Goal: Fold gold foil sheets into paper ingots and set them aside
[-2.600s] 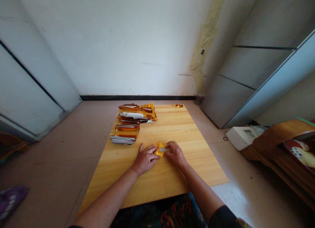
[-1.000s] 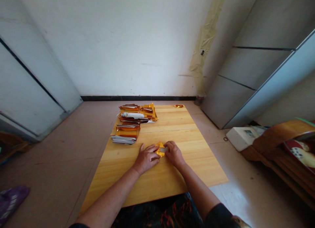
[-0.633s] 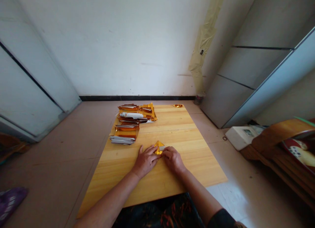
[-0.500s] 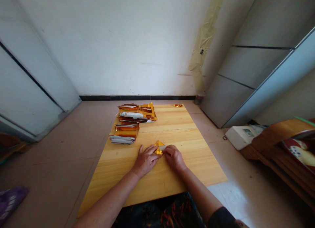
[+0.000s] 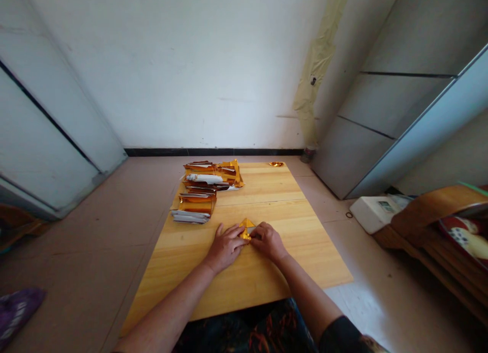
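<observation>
Folded gold papers (image 5: 196,204) lie in a pile on the wooden table (image 5: 263,185). The left hand (image 5: 224,248) is open, its fingertips at a small gold paper (image 5: 246,229) on the table. The right hand (image 5: 268,242) pinches that paper, folding it, and the fold needs pressing flat

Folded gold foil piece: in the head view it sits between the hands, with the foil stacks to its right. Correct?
No: the head view shows the foil stacks to the left of the folded gold foil piece, not its right. It does sit between the left hand and right hand.
</observation>
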### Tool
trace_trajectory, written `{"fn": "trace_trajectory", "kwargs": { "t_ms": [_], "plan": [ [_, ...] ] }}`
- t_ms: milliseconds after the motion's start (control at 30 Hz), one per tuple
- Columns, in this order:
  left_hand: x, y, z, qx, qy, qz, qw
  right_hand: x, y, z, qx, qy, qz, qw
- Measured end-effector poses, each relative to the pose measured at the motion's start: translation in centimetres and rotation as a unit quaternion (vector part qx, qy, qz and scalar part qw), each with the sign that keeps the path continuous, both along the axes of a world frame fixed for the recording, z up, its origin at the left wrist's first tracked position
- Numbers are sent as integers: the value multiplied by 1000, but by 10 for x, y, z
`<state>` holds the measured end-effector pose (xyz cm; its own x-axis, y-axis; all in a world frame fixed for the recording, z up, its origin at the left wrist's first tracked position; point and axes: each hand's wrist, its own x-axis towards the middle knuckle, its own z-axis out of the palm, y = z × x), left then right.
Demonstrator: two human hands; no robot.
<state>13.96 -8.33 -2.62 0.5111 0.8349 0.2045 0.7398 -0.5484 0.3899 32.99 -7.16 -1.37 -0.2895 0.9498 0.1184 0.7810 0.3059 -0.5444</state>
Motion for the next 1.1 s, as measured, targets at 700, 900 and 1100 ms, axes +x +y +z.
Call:
{"fn": "trace_trajectory", "kwargs": {
  "t_ms": [700, 900, 1100],
  "plan": [
    [-1, 1, 0, 11, -4, -6, 1000, -5, 1, -3, 3, -18, -38, 999],
    [0, 1, 1, 19, 4, -6, 1000, -6, 3, -1, -14, -22, -39, 999],
    [-1, -1, 2, 35, 9, -10, 999, -3, 6, -5, -9, -22, -38, 999]
  ]
}}
